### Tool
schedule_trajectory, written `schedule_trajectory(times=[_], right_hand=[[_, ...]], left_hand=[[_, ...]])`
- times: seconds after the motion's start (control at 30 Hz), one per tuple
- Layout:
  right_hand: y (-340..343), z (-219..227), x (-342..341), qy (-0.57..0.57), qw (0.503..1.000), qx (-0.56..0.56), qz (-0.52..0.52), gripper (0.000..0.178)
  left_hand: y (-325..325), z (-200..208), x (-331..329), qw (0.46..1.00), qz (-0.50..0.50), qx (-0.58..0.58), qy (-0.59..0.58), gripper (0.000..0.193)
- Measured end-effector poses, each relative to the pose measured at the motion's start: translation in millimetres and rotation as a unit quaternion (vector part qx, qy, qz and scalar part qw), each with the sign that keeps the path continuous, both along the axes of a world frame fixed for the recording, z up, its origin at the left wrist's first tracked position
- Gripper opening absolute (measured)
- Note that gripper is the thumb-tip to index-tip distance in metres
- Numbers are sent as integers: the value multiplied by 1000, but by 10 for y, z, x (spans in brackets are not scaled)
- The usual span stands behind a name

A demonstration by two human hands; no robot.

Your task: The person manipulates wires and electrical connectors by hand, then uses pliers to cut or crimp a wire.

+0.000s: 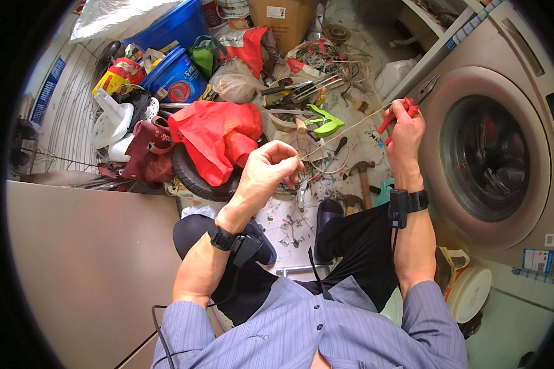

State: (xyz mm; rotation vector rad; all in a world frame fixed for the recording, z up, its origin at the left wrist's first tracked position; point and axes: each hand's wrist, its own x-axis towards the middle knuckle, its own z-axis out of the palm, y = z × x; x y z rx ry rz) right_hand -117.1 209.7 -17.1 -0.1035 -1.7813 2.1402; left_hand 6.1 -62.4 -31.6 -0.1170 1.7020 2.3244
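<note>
Left hand: closed in a pinch, thumb against fingers, on a thin tan wire.
Right hand: wrapped around red-handled pliers, tips pointing up and right, away from the wire.
Wire: in mid-air over the floor, running nearly straight between both hands, rising to the right; unclear whether pinched by right fingers or merely passing behind.
Step in hand: apparently drawing out or straightening the wire, with pliers kept ready.
Next move: probably calls for a firm left pinch and, for any cut or grip, turning the plier tips back toward the wire.
Floor below: bright green clamp, hammer, scattered scraps.
Right side: washing machine, near the plier tips.
</note>
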Motion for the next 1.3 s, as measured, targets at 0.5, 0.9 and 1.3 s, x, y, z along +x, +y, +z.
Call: schedule_trajectory(times=[0.5, 0.9, 1.3], right_hand=[[205, -84, -121, -5, 990, 103, -100, 13], [-505, 34, 375, -74, 972, 97, 201, 17], [-987, -73, 552, -109, 942, -13, 316, 11]], left_hand=[[-267, 40, 54, 996, 54, -65, 9, 8], [-257, -87, 1, 989, 106, 97, -31, 20], [85, -131, -5, 997, 36, 61, -34, 25]])
